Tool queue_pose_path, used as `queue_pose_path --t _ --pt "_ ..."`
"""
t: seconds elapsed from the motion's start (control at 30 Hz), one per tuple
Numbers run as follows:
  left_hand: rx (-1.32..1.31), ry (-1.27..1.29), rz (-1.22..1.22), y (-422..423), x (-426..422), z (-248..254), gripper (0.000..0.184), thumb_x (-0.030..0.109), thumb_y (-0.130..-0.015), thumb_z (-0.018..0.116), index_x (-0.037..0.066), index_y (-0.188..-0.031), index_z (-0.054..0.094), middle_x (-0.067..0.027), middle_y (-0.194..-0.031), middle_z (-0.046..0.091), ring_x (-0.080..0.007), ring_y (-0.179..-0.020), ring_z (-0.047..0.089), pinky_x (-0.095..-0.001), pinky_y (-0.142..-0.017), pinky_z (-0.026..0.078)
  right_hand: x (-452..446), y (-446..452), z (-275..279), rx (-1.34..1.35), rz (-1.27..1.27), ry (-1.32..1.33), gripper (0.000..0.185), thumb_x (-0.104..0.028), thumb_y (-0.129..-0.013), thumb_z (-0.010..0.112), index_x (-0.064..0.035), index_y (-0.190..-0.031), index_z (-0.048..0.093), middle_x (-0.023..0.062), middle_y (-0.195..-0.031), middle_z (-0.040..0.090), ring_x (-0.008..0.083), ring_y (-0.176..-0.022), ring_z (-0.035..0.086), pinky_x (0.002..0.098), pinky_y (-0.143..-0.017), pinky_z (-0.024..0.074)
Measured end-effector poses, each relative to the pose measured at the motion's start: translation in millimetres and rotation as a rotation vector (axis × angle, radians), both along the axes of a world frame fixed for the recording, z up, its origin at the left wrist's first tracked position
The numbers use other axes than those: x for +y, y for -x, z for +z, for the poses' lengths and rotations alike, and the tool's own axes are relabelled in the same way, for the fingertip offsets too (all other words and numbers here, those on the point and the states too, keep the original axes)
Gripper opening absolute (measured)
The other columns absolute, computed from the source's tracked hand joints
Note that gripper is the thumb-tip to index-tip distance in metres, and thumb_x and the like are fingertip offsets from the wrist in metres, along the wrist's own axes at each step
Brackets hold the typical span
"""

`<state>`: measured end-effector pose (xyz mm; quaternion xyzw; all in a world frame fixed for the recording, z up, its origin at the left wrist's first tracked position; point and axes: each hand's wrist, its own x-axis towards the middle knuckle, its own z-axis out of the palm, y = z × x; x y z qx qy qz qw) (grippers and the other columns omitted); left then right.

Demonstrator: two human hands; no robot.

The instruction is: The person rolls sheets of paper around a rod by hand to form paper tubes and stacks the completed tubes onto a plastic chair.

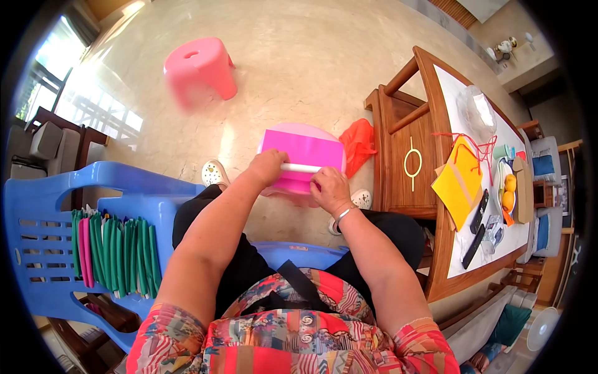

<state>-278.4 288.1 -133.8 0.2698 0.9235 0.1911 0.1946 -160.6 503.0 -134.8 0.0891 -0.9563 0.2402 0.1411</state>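
Observation:
A bright magenta sheet [305,148] lies across a round pink stool [300,128] in front of my knees. Across the sheet runs a narrow white stick [301,167]; whether it is a separate rod or a rolled edge I cannot tell. My left hand [270,167] is closed at the stick's left end, fingers bent down onto the sheet. At the right end my right hand [331,188] pinches with curled fingertips, partly hiding that end. Magenta shows on both sides of the stick.
Beside the stool sits a red plastic bag [357,146]. To the left, a blue plastic chair [124,177] carries several green and pink folded pieces [118,252]. The wooden table [443,274] on the right bears yellow sheets [460,184], red cord and fruit. A pink stool [202,65] stands farther off.

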Motion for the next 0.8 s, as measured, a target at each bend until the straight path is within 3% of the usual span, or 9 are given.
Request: queue_pose_path --t 0.13,0.23,0.43,0.67,0.8 --pt "0.006 0.093 -0.092 -6 2 -13 0.030 0.017 -0.085 0.068 0.013 -0.115 0.071 -0.0154 -0.113 0.070 -0.0343 -0.111 0.066 -0.0450 -0.097 0.054 -1 4 5 0.162 -0.024 -0.057 0.004 -0.018 -0.080 0.070 -0.0139 -0.080 0.069 0.0048 -0.085 0.066 0.0265 -0.092 0.065 0.0437 -0.079 0.0479" --pt "0.014 0.079 -0.099 -5 1 -12 0.034 0.017 -0.087 0.064 0.012 -0.120 0.071 -0.0163 -0.116 0.071 -0.0347 -0.113 0.067 -0.0437 -0.100 0.053 5 10 -10 -0.065 -0.023 -0.026 0.006 -0.019 -0.081 0.069 -0.0137 -0.081 0.069 0.0049 -0.087 0.068 0.0273 -0.091 0.067 0.0446 -0.080 0.0479" --pt "-0.221 0.115 0.076 21 -19 4 0.041 0.014 -0.090 0.057 0.013 -0.128 0.071 -0.0176 -0.123 0.072 -0.0353 -0.118 0.066 -0.0404 -0.104 0.051 11 21 -20 -0.236 -0.086 0.076 0.011 -0.023 -0.085 0.068 -0.0126 -0.086 0.072 0.0098 -0.087 0.073 0.0328 -0.085 0.070 0.0467 -0.078 0.0552" --pt "-0.260 0.212 0.269 40 -50 31 0.050 -0.003 -0.089 0.045 0.014 -0.128 0.071 -0.0166 -0.127 0.070 -0.0332 -0.120 0.066 -0.0417 -0.103 0.051 17 28 -23 -0.375 -0.163 0.165 0.018 -0.028 -0.087 0.069 -0.0132 -0.094 0.075 0.0129 -0.095 0.075 0.0346 -0.091 0.071 0.0456 -0.081 0.0572" --pt "-0.259 0.231 0.288 42 -57 28 0.039 0.004 -0.089 0.052 0.015 -0.118 0.076 -0.0134 -0.121 0.073 -0.0311 -0.114 0.068 -0.0410 -0.099 0.053 18 32 -21 -0.410 -0.171 0.184 0.019 -0.029 -0.087 0.069 -0.0130 -0.095 0.076 0.0139 -0.096 0.075 0.0351 -0.092 0.071 0.0461 -0.082 0.0567"
